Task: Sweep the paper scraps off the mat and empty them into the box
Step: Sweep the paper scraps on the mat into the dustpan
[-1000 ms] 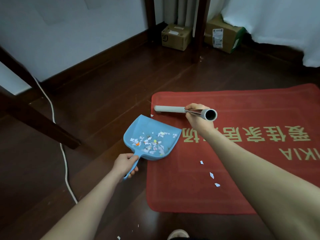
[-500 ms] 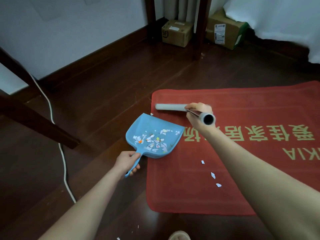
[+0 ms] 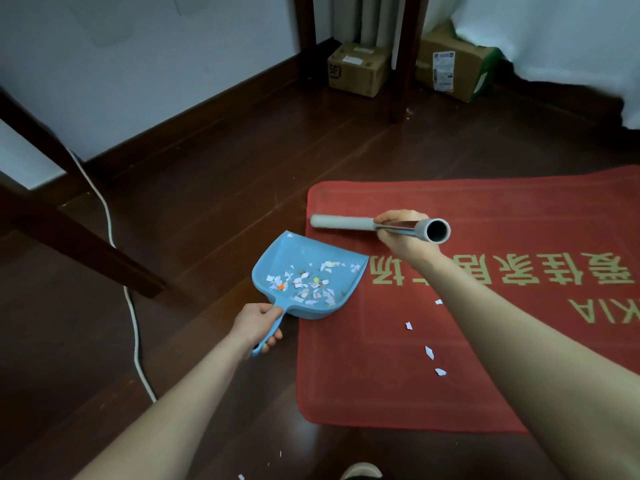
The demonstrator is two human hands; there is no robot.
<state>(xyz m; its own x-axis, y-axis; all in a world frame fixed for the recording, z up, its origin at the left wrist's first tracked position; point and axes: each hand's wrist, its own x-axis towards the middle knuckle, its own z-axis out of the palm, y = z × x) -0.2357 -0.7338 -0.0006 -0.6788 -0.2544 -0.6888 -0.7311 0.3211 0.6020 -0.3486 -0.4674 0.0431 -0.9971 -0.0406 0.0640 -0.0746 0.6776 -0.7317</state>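
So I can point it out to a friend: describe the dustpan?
Find the red mat. At its left edge is the dustpan, handle gripped by the left hand. Unlike the grey pole, it is light blue and holds paper scraps.

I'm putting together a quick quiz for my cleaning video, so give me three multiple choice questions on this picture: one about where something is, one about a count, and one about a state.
1. Where is the front lip of the dustpan?
A) at the left edge of the mat
B) beside the cardboard boxes
C) against the wall

2. How many white scraps show on the mat?
A) one
B) four
C) ten

3. The dustpan is:
A) empty
B) upside down
C) holding paper bits

Answers: 1 A, its lip overlaps the red edge. 2 B, four lie in a loose line. 3 C, a pile sits inside it.
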